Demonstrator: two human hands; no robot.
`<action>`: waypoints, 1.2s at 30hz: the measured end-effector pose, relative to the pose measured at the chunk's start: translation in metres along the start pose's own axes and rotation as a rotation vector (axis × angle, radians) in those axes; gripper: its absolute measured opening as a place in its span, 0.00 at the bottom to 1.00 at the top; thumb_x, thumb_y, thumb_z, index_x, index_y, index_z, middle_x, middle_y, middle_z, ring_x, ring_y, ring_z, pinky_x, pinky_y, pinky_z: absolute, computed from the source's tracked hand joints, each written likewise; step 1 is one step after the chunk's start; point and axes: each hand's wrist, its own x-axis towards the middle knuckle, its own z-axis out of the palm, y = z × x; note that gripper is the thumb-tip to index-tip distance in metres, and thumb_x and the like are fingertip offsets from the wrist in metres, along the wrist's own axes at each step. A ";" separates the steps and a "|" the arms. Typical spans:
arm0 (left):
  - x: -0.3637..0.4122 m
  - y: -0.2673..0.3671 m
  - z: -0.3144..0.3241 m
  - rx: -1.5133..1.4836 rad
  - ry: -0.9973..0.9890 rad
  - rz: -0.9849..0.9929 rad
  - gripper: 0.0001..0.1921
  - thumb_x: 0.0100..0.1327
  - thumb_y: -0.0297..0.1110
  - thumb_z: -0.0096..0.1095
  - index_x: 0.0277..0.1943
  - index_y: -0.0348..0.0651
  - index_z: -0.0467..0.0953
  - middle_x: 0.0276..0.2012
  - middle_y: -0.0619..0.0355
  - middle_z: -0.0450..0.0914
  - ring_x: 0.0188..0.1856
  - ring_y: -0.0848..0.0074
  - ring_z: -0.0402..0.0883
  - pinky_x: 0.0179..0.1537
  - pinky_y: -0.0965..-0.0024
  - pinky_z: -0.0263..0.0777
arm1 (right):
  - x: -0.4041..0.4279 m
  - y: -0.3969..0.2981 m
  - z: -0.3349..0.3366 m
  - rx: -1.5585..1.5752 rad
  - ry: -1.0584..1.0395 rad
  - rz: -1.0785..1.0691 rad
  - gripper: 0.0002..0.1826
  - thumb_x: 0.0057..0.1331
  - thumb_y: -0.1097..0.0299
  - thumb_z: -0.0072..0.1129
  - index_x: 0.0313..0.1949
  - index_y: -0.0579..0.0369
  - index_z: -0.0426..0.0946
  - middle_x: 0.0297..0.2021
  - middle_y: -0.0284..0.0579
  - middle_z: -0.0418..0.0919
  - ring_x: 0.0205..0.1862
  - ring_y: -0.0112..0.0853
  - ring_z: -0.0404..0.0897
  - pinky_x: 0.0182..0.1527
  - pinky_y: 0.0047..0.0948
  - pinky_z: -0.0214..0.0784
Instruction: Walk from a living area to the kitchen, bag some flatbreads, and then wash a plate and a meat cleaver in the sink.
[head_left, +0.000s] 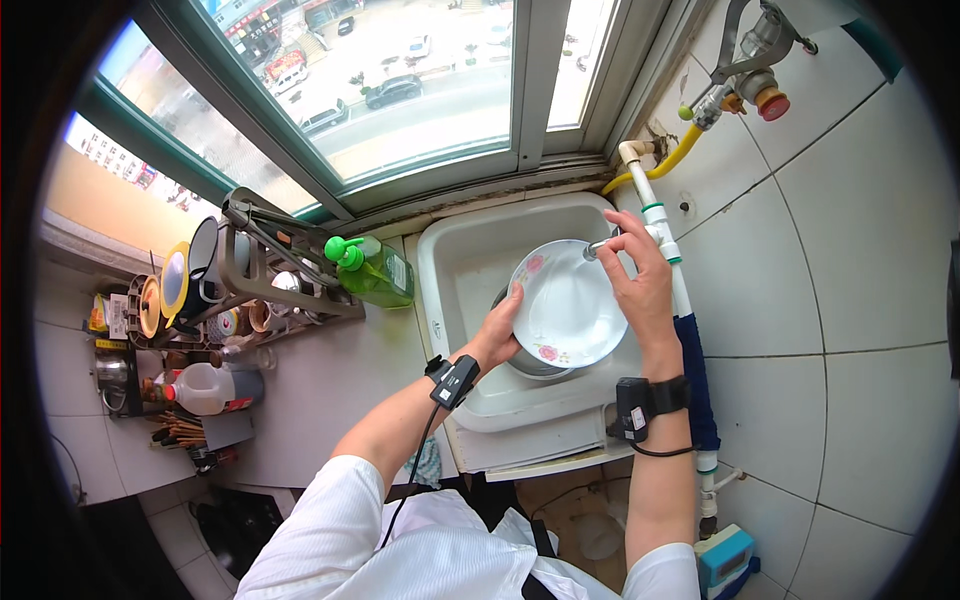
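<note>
A white ceramic plate with pink flowers (574, 307) is held over the sink by my left hand (496, 330), which grips its left rim. My right hand (637, 274) is at the metal tap (598, 249), its thumb and fingers around the tap's handle area; the exact contact is partly hidden. The spout end reaches over the plate's upper rim. Beneath the plate, a metal bowl (536, 367) shows partly in the white basin sink (457, 244). Both wrists wear strapped black devices.
Left of the sink stands a green pump bottle of dish soap (379, 277), beside a dish rack (255, 281) with pans. A large plastic jug (210, 388) is farther left. White water pipes (679, 285) run along the tiled wall at right; a window lies beyond the sink.
</note>
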 end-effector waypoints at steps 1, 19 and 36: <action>0.000 0.003 0.002 0.052 -0.005 0.028 0.33 0.73 0.57 0.43 0.69 0.40 0.57 0.65 0.50 0.67 0.66 0.63 0.68 0.67 0.57 0.63 | 0.000 0.000 -0.001 0.004 0.001 0.000 0.05 0.63 0.72 0.63 0.31 0.58 0.76 0.55 0.45 0.77 0.66 0.46 0.68 0.63 0.39 0.61; -0.055 0.012 0.003 0.082 0.146 0.080 0.32 0.73 0.58 0.41 0.67 0.38 0.60 0.61 0.49 0.71 0.62 0.64 0.73 0.62 0.60 0.69 | -0.106 0.002 0.067 0.016 -0.320 0.163 0.30 0.60 0.66 0.65 0.60 0.60 0.69 0.65 0.53 0.64 0.68 0.50 0.60 0.69 0.47 0.50; -0.086 0.008 -0.016 0.182 0.174 0.052 0.30 0.74 0.57 0.42 0.65 0.39 0.64 0.59 0.52 0.73 0.59 0.68 0.74 0.59 0.62 0.71 | -0.130 -0.010 0.096 -0.290 -0.391 -0.075 0.27 0.64 0.66 0.58 0.59 0.66 0.67 0.61 0.56 0.68 0.65 0.49 0.64 0.66 0.45 0.55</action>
